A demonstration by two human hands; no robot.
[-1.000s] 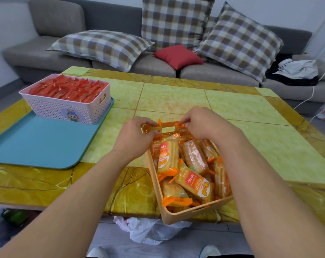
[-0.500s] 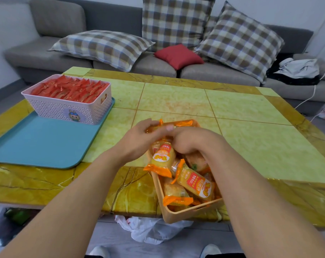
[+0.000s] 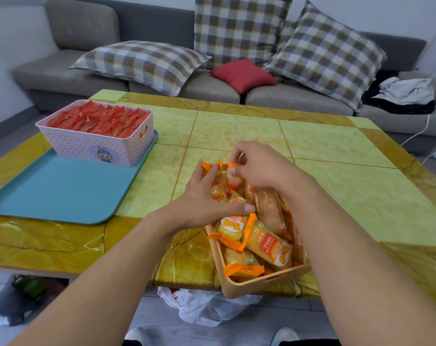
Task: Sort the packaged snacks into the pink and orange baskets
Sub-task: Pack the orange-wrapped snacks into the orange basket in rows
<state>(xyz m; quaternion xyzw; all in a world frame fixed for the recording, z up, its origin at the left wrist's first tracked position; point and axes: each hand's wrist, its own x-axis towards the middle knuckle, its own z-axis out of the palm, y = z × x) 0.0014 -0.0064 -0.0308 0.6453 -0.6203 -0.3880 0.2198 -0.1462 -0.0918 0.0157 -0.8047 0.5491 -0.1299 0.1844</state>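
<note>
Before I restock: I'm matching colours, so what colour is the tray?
Teal tray, head view.

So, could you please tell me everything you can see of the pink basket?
The pink basket is a rectangular plastic tub with perforated lattice walls, a smooth rim, a handle slot in its right end and a cartoon rabbit sticker on its near wall. It stands upright on the far part of the teal tray, at the table's left side, filled to the rim with red snack packets. Neither hand touches it.

Two baskets sit on the table: one pink basket (image 3: pixel 97 143) heaped with red packets (image 3: pixel 99 118), too many to count, and one orange basket (image 3: pixel 249 285) showing about five orange-wrapped snacks (image 3: pixel 269 248). One teal tray (image 3: pixel 62 191). Four sofa cushions: three checked cushions (image 3: pixel 142 61) and one red cushion (image 3: pixel 241 74).
</note>
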